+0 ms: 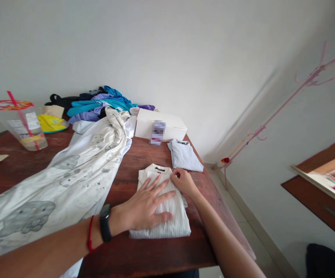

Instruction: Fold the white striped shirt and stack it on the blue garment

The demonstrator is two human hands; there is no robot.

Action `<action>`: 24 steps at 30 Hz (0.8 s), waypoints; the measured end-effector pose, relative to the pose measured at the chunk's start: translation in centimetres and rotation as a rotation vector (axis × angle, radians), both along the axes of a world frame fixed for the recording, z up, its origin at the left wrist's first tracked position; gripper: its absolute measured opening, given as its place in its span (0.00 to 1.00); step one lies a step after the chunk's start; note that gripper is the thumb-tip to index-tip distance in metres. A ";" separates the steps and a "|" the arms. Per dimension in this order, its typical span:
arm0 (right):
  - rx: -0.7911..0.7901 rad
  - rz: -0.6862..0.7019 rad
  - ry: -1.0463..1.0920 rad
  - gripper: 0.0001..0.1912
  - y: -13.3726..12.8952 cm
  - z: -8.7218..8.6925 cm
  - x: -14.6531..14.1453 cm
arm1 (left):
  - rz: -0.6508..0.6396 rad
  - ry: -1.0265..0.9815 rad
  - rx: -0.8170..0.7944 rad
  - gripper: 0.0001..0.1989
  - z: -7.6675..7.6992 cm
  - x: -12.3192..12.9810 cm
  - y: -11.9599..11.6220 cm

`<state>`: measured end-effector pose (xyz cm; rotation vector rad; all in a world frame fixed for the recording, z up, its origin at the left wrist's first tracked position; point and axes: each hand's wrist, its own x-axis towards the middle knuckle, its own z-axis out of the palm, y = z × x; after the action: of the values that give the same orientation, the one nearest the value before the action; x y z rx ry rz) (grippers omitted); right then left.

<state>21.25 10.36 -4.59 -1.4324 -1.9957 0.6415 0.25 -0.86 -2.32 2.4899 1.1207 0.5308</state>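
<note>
Wooden table [144,154]: dark reddish top, bearing all items below.

Printed sheet [69,173]: large pale cloth with grey animal figures, sprawled from 7 o'clock up to 12 o'clock of the table, well apart from both hands.

Clothes heap [98,102]: blue, lilac and black garments, piled at 11 o'clock against the wall.

White box [159,124]: at 12 o'clock, just beyond the folded pieces.

Striped shirt [173,222]: cream, folded to a rectangle, label end at 12 o'clock, long axis running 12 to 6; it lies at table centre-right, directly beneath both hands.

Plastic cup [25,123]: clear, red straw, at 10 o'clock, far from the work.

Folded grey garment [184,155]: at 1 o'clock of the shirt, just beside it.

Left hand [147,206]: flat, fingers spread wide, pressing the shirt's middle; enters from 8 o'clock; holds nothing.

Right hand [183,181]: fingers curled narrow at the shirt's upper right edge, at 1 o'clock of the left hand; it appears to pinch the fabric, and is the nearer hand to that edge.
</note>
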 end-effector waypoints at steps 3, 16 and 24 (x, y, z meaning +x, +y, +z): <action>0.104 0.012 -0.028 0.02 -0.5 0.4 -0.3 | 0.002 -0.007 -0.044 0.42 -0.4 -0.2 0.4; 0.149 0.733 -0.261 0.30 -5.8 3.5 -4.1 | 0.063 0.115 -0.173 0.52 0.3 1.2 -0.2; 0.139 0.701 -0.383 0.30 -5.9 2.9 -4.4 | 0.092 0.047 -0.225 0.50 -0.8 0.9 -0.2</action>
<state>16.87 4.43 -1.69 -0.7867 -2.8148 0.5114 1.14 -1.06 -3.11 2.2772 1.2441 0.3501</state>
